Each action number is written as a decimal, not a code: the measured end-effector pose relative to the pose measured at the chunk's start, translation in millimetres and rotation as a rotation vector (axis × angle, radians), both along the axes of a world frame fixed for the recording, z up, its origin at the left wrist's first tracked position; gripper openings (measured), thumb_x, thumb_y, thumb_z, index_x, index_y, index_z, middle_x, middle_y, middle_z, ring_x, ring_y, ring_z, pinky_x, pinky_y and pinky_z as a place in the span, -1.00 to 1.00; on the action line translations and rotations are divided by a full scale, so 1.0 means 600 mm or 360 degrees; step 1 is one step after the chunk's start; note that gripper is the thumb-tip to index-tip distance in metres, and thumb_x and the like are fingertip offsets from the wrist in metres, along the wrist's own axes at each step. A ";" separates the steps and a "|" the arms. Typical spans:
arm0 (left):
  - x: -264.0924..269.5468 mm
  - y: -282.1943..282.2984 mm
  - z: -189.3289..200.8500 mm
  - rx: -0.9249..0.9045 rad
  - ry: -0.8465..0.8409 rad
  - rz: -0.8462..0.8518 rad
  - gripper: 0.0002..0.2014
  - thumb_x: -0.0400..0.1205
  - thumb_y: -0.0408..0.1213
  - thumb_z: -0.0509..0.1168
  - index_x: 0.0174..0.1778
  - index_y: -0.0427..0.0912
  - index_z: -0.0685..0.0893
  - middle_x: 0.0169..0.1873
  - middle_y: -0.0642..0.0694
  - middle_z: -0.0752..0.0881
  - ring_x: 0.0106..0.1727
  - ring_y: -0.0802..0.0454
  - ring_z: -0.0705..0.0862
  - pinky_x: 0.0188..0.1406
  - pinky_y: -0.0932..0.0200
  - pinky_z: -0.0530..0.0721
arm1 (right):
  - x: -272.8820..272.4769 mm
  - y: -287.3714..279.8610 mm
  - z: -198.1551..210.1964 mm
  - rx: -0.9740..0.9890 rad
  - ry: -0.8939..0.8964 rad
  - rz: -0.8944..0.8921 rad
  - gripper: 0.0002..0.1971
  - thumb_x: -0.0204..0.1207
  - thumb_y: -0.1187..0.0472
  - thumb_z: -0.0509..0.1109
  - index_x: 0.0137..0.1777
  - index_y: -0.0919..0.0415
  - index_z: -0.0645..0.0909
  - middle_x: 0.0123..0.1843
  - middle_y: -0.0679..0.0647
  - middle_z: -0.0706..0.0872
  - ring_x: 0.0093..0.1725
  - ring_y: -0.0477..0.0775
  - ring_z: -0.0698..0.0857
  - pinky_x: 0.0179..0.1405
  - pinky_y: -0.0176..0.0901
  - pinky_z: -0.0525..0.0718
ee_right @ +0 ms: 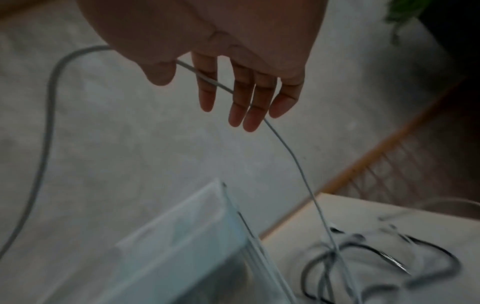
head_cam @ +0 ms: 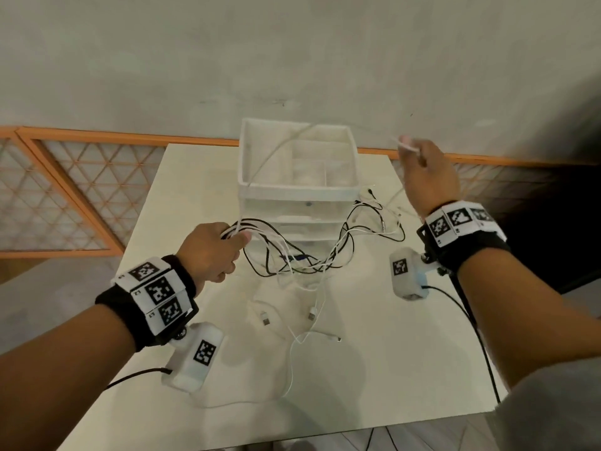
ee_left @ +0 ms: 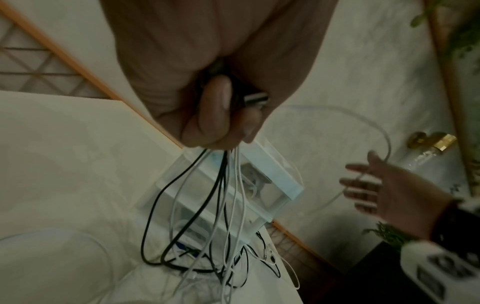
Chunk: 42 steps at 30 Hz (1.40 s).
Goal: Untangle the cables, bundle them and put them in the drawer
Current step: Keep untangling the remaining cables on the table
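The cables (head_cam: 292, 255) are a mix of black and white strands; the drawer unit (head_cam: 297, 177) is white and translucent on a cream table (head_cam: 374, 369); both black wristbands (head_cam: 153, 294) carry black-and-white square-patterned tags; the lattice fence (head_cam: 65, 190) has an orange frame

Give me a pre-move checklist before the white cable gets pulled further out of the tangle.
1. Left hand grips the bunch of black and white cables: ok.
2. Right hand has the single white cable: ok, though it only lies across nearly straight fingers.
3. White cable free of the bunch: not ok, it runs back into the left hand.
4. Tangle loosened: not ok, loops cross in front of the white plastic drawer unit.
5. Drawer open to receive bundles: cannot tell.
6. Loose white USB ends on the pale table: ok, lying clear.
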<state>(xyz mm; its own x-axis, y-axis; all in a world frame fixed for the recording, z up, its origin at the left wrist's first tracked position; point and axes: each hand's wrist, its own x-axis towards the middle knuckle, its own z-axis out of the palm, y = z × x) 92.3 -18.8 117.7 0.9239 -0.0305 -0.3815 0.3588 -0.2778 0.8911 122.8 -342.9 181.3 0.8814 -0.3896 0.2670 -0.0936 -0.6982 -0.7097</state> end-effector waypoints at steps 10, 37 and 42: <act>0.011 -0.036 0.018 0.0743 -0.0307 -0.0515 -0.61 0.67 0.04 0.32 -0.26 -0.25 0.56 -0.43 -0.12 0.61 -0.43 -0.09 0.52 -0.37 0.12 0.47 | 0.105 0.000 0.091 0.0102 -0.0186 0.0227 -0.40 0.68 -0.31 -0.11 0.29 0.10 0.55 0.27 0.08 0.64 0.01 0.10 0.77 0.16 0.16 0.70; 0.006 -0.068 0.103 0.0490 -0.0872 -0.0744 -0.78 0.68 -0.03 0.35 -0.23 -0.05 0.67 -0.59 0.26 0.62 -0.57 0.29 0.54 -0.43 0.26 0.42 | -0.068 0.124 -0.008 0.0268 0.0335 0.1078 -0.15 0.23 -0.19 0.69 0.52 -0.35 0.38 -0.36 -0.16 0.65 -0.39 -0.16 0.63 -0.25 -0.36 0.64; -0.021 -0.056 0.130 0.0439 -0.1028 -0.0978 -0.83 0.65 -0.15 0.42 -0.13 -0.18 0.75 -0.54 0.22 0.63 -0.51 0.31 0.55 -0.48 0.45 0.38 | -0.061 0.157 -0.064 -0.0176 0.0530 0.0942 -0.87 0.48 -0.08 0.52 -0.13 -0.06 0.74 -0.27 -0.10 0.80 -0.26 -0.10 0.75 -0.16 -0.07 0.73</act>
